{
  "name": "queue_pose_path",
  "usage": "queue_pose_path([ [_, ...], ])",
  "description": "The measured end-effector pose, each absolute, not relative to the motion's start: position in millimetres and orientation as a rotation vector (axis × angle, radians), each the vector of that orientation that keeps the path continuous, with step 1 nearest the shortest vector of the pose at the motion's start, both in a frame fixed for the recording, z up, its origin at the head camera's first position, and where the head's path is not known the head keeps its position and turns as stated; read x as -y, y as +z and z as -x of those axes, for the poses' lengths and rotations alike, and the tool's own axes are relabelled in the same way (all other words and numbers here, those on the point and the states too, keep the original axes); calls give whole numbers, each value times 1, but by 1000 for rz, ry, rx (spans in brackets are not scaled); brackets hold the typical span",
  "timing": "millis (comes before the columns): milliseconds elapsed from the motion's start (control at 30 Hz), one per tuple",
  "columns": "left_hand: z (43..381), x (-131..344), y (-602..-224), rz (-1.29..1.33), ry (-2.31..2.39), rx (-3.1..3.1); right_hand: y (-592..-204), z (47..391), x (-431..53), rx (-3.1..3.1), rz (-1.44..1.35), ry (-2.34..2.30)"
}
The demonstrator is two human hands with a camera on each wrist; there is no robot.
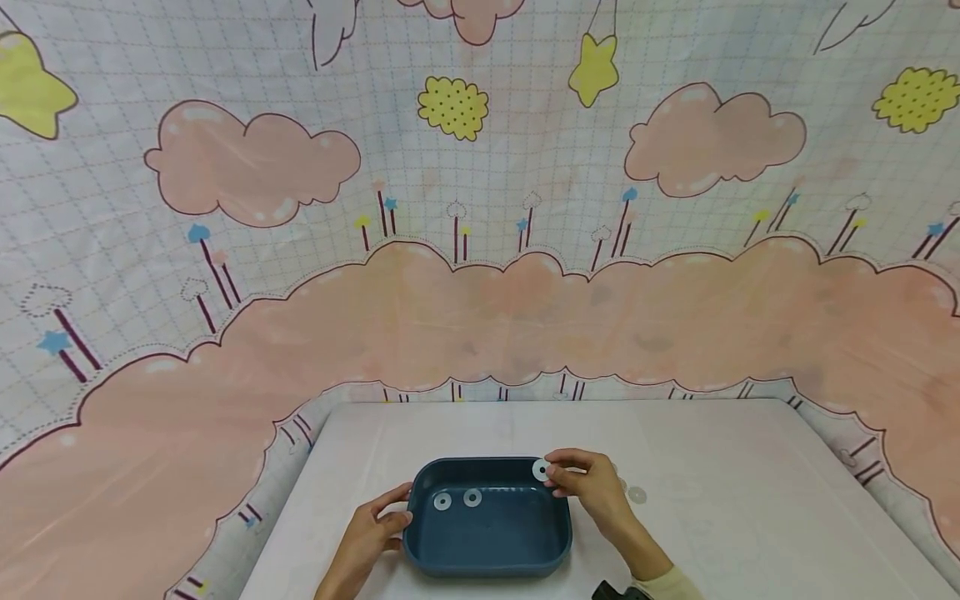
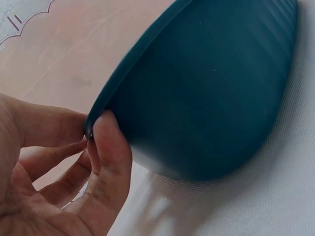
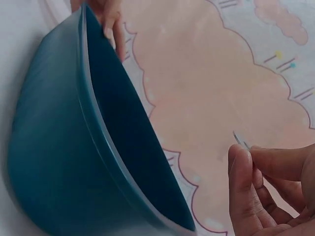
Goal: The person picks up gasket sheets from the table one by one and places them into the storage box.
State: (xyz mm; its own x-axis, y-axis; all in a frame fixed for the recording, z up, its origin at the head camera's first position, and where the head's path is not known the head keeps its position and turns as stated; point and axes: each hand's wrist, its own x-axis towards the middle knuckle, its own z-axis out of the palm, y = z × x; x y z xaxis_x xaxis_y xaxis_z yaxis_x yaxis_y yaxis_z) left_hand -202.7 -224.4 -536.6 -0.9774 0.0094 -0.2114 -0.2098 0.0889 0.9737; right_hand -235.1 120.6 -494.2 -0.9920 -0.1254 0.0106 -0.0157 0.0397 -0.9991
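A dark blue rectangular basin [image 1: 487,568] with rounded corners stands on the table in the head view. My left hand [image 1: 363,533] pinches its left rim between thumb and fingers; the left wrist view shows this grip close up on the basin's outer wall [image 2: 206,93]. Two white washers [image 1: 442,502] lie flat inside, toward the back left. Over the back right corner, my right hand [image 1: 596,487] pinches another white washer [image 1: 541,470] by its edge. In the right wrist view that washer [image 3: 239,140] appears edge-on between thumb and finger, apart from the rim.
Right of the basin, partly behind the right hand, pale discs [image 1: 637,495] lie on the white-covered table [image 1: 750,500]. A patterned cloth [image 1: 480,325] with clouds and stars hangs behind it. A dark device [image 1: 618,592] sits at the right wrist by the sleeve.
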Motion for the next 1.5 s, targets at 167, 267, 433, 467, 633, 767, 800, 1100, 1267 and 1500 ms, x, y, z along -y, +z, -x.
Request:
queue_pose_path([
  [167,203,224,-535,200,2004,-2199,-494,234,-111,-2180,169,-2126],
  [267,203,223,-533,196,2004,-2200,-495,234,-105,-2162,178,-2130],
  [433,203,222,-532,186,2009,-2202,-495,234,-96,-2146,181,-2118],
  [467,203,222,-532,185,2010,-2202,-494,234,-94,-2142,183,-2116],
  [633,204,222,-532,177,2018,-2205,-494,234,-84,-2105,205,-2122],
  [767,205,222,-532,176,2026,-2208,-497,235,-77,-2064,229,-2134],
  [800,205,222,-532,177,2028,-2207,-497,235,-75,-2052,238,-2136],
  [1100,204,222,-532,188,2029,-2206,-503,234,-58,-1989,242,-2143],
  [1267,203,223,-534,197,2016,-2211,-508,231,-50,-1894,248,-2158],
  [1500,204,224,-538,193,2024,-2193,-514,231,-38,-1829,239,-2169],
])
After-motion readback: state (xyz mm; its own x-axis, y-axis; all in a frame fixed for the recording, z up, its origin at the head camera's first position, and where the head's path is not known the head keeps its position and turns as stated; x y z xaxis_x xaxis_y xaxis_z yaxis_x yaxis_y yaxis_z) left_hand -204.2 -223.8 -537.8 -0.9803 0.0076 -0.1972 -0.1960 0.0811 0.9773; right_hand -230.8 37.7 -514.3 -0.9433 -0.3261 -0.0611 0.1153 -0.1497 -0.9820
